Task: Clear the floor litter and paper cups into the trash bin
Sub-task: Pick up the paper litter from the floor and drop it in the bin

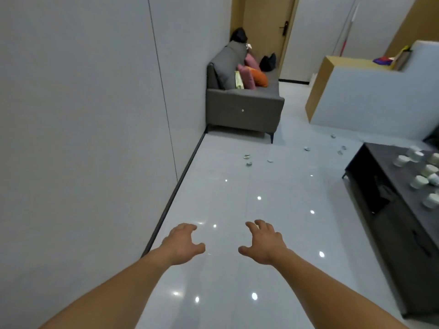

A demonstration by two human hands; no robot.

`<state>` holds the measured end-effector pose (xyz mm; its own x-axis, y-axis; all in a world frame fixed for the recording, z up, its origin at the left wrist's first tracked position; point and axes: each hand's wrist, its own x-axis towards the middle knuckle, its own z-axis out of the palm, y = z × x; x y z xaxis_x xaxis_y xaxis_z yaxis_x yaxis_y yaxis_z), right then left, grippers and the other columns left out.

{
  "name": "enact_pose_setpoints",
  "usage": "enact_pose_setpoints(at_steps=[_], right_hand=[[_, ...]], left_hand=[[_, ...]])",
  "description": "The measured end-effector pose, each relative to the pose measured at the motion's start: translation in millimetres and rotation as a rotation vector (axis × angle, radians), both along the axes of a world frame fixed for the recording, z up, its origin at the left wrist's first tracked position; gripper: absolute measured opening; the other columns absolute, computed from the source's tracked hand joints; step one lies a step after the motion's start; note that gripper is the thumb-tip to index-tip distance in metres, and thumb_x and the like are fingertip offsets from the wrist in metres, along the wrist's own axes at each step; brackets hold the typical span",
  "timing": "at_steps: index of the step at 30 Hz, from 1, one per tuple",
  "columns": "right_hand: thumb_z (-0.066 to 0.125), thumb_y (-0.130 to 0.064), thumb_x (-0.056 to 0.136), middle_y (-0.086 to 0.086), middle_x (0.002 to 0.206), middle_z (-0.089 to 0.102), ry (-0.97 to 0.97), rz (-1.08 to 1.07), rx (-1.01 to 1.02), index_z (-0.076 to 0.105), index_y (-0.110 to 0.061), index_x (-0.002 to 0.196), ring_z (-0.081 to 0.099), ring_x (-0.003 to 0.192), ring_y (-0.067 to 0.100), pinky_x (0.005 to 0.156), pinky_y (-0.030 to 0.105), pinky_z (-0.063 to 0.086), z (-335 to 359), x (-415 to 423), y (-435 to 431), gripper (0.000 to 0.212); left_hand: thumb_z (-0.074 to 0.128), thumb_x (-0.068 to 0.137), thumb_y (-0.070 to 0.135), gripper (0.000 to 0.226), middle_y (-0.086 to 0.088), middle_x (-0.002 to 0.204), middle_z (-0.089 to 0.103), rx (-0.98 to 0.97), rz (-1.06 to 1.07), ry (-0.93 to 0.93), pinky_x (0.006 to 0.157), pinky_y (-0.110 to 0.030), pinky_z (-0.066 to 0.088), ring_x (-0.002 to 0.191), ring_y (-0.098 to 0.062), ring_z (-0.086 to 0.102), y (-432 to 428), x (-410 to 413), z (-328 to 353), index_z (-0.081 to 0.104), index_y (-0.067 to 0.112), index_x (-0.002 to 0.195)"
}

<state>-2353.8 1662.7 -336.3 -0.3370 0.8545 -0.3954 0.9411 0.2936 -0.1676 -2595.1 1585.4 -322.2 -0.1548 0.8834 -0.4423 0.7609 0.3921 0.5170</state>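
Both hands, left (183, 243) and right (264, 243), reach forward empty with fingers spread, litter (248, 160) on the floor (237, 269) ahead, cups (419, 181) on the counter (401, 193).

Floor litter (247, 157) is too small to identify, paper cups (419, 181) are blurred

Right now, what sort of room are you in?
Probably a living room or lounge: a grey sofa with cushions against the wall, a low dark table bearing paper cups, and a wooden door behind; litter dots the tiled floor.
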Motion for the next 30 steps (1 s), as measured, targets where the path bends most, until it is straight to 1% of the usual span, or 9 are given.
enact_pose_setpoints(at_steps=[5, 10, 12, 17, 20, 23, 28, 30], right_hand=[[0.054, -0.061, 0.085, 0.003, 0.160, 0.014, 0.004, -0.124, -0.017, 0.016, -0.027, 0.154, 0.016, 0.145, 0.026, 0.112, 0.049, 0.026, -5.0, 1.4, 65.3, 0.085], [0.054, -0.057, 0.087, 0.000, 0.159, 0.016, 0.024, -0.289, 0.018, 0.018, -0.027, 0.153, 0.020, 0.144, 0.024, 0.110, 0.044, 0.029, 2.7, -0.1, 138.8, 0.082], [0.054, -0.057, 0.087, 0.000, 0.159, 0.016, 0.032, -0.333, 0.020, 0.019, -0.026, 0.153, 0.020, 0.143, 0.023, 0.110, 0.043, 0.030, 1.0, -1.8, 162.3, 0.081], [0.056, -0.055, 0.087, 0.000, 0.159, 0.015, 0.055, -0.417, -0.038, 0.018, -0.026, 0.154, 0.020, 0.144, 0.023, 0.111, 0.042, 0.030, -13.1, 0.6, 218.3, 0.082], [0.056, -0.055, 0.087, 0.000, 0.159, 0.015, 0.055, -0.440, -0.067, 0.017, -0.025, 0.154, 0.021, 0.143, 0.024, 0.112, 0.042, 0.031, -25.9, 11.4, 269.9, 0.083], [0.057, -0.054, 0.087, 0.001, 0.159, 0.014, 0.048, -0.440, -0.091, 0.017, -0.024, 0.154, 0.022, 0.143, 0.025, 0.112, 0.042, 0.032, -35.6, 24.8, 336.7, 0.084], [0.058, -0.053, 0.087, 0.002, 0.158, 0.016, 0.096, -0.433, -0.061, 0.018, -0.023, 0.154, 0.025, 0.141, 0.025, 0.109, 0.040, 0.036, -24.1, 42.4, 462.0, 0.083], [0.057, -0.053, 0.088, 0.002, 0.158, 0.017, 0.096, -0.406, -0.029, 0.018, -0.022, 0.154, 0.027, 0.140, 0.025, 0.107, 0.040, 0.038, -16.8, 46.6, 508.3, 0.083]], left_hand=[[0.062, 0.084, 0.045, 0.078, -0.001, 0.154, 0.025, -0.027, -0.112, -0.017, 0.112, -0.038, 0.033, 0.139, -0.020, 0.029, 102.2, -8.1, -8.0, 0.028, 0.018, 0.148], [0.062, 0.083, 0.044, 0.078, -0.002, 0.153, 0.026, 0.030, -0.192, -0.044, 0.104, -0.037, 0.042, 0.132, -0.022, 0.039, 215.3, -24.3, 3.1, 0.028, 0.019, 0.148], [0.062, 0.083, 0.044, 0.077, -0.001, 0.153, 0.026, 0.044, -0.219, -0.045, 0.104, -0.037, 0.042, 0.132, -0.022, 0.039, 255.1, -29.6, 8.0, 0.027, 0.019, 0.148], [0.062, 0.082, 0.043, 0.078, -0.002, 0.153, 0.027, -0.004, -0.303, -0.029, 0.103, -0.037, 0.043, 0.130, -0.022, 0.041, 336.7, -24.2, 2.1, 0.028, 0.020, 0.148], [0.061, 0.082, 0.044, 0.077, -0.001, 0.153, 0.027, -0.032, -0.349, -0.016, 0.106, -0.036, 0.040, 0.135, -0.021, 0.036, 390.7, -9.0, -12.2, 0.027, 0.021, 0.148], [0.060, 0.083, 0.043, 0.077, -0.002, 0.153, 0.027, -0.061, -0.375, 0.007, 0.106, -0.035, 0.039, 0.135, -0.022, 0.035, 449.8, 7.6, -21.1, 0.027, 0.021, 0.148], [0.060, 0.085, 0.043, 0.075, -0.002, 0.153, 0.027, -0.062, -0.332, 0.005, 0.106, -0.036, 0.040, 0.133, -0.022, 0.038, 558.7, 19.5, -12.0, 0.027, 0.020, 0.148], [0.060, 0.086, 0.042, 0.074, -0.002, 0.153, 0.027, -0.035, -0.305, 0.011, 0.105, -0.034, 0.040, 0.134, -0.021, 0.037, 600.4, 20.1, -7.0, 0.026, 0.021, 0.148]])
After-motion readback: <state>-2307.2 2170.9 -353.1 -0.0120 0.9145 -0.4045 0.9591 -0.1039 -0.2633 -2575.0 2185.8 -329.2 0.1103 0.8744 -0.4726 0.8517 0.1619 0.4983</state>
